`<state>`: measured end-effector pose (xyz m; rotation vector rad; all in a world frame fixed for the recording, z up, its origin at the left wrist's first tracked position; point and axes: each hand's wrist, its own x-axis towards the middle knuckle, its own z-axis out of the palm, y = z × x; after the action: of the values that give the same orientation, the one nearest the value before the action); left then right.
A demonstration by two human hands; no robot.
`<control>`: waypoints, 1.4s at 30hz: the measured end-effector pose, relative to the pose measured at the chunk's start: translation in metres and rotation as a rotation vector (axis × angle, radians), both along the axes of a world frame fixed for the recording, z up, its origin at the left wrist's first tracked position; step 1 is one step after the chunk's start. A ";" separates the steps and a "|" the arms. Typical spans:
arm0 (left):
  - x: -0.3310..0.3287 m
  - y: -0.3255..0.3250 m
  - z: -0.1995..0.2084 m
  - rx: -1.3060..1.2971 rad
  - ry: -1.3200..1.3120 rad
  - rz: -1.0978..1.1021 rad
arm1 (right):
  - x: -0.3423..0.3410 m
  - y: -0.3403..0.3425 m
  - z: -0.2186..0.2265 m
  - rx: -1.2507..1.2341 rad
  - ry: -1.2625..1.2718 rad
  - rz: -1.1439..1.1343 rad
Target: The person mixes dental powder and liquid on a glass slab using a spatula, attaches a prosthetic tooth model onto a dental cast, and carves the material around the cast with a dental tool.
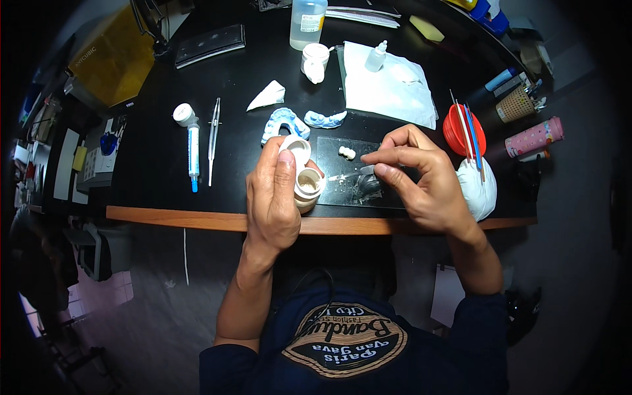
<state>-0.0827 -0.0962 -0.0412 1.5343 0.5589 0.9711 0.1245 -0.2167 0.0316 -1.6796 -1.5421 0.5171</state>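
Observation:
My left hand (pixel 271 194) grips a small white jar (pixel 307 197), its flip lid (pixel 297 150) raised and pale powder showing inside. In my right hand (pixel 421 172), thumb and fingertips pinch a small flat spatula (pixel 366 170). Its whitish tip lies close to the jar's mouth; whether they touch I cannot tell. Below the right fingers lies a glass slab (pixel 329 146) bearing small white tooth-shaped pieces (pixel 347 153) and a dark smudged patch. Just beyond the jar rest a pale blue dental arch model (pixel 284 124) and a shorter blue model piece (pixel 325 119).
To the left lie tweezers (pixel 214 141) and a blue-tipped syringe (pixel 193 155). A second white jar (pixel 315 59) and a clear bottle (pixel 308 25) stand at the back. White tissue (pixel 388 92) holds a dropper bottle (pixel 376 57). Red bowl (pixel 454 128) and brushes flank my right hand.

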 end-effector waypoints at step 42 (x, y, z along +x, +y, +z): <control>-0.002 0.005 -0.004 -0.024 -0.044 0.002 | -0.032 -0.010 -0.047 0.571 -0.531 -0.069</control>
<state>-0.0842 -0.0914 -0.0454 1.4877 0.5398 0.9937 0.0921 -0.2269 -0.0150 -1.4583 -1.7668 -0.4185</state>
